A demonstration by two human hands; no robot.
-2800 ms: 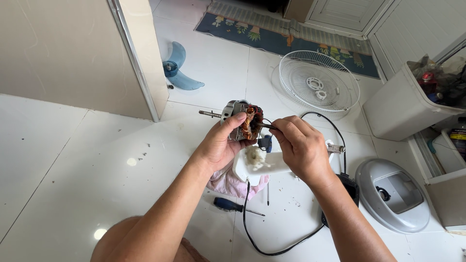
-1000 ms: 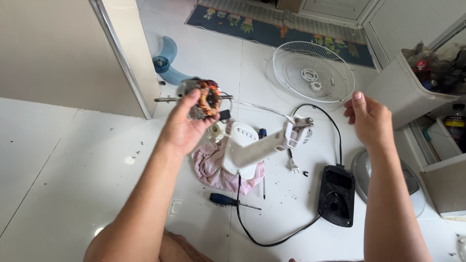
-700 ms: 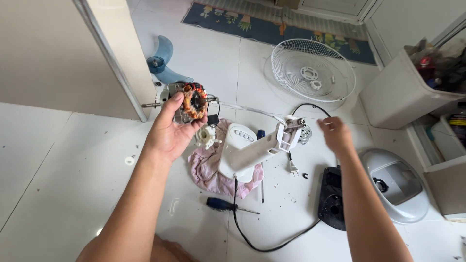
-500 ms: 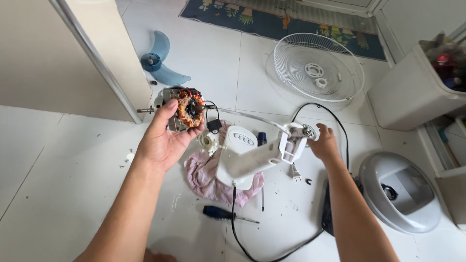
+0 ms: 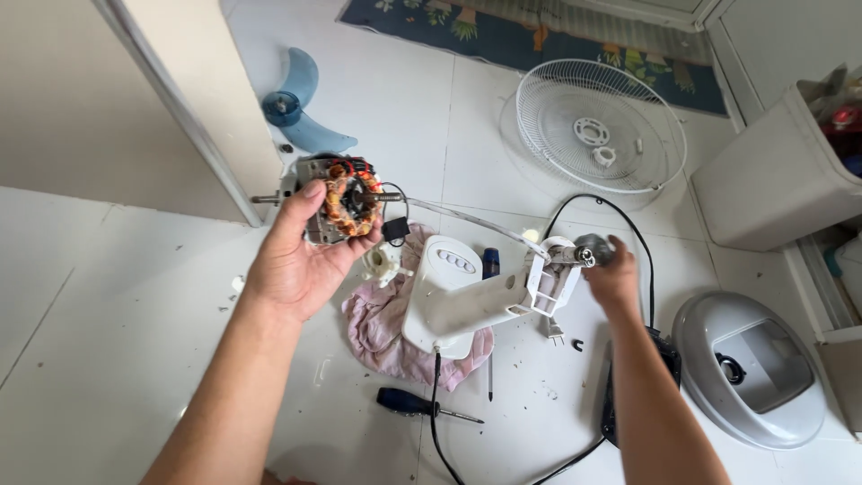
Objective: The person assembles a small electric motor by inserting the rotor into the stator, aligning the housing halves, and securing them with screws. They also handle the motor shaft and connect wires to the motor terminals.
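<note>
- One fan motor (image 5: 339, 199), copper windings showing, sits raised above the tiles in the left hand (image 5: 301, 260), fingers curled round it.
- Right hand (image 5: 613, 274) pinches a grey knob (image 5: 593, 249) at the white fan neck (image 5: 480, 296).
- Pink cloth (image 5: 382, 328) underneath, screwdriver (image 5: 415, 405) just beside, wire grille (image 5: 600, 126) well apart.

No labels, signs or screens, colourful packages (image 5: 840, 112) blurred in white bin (image 5: 772, 180) far right

Bright, even daylight; soft shadows, sharp focus, wide-angle edge distortion.
</note>
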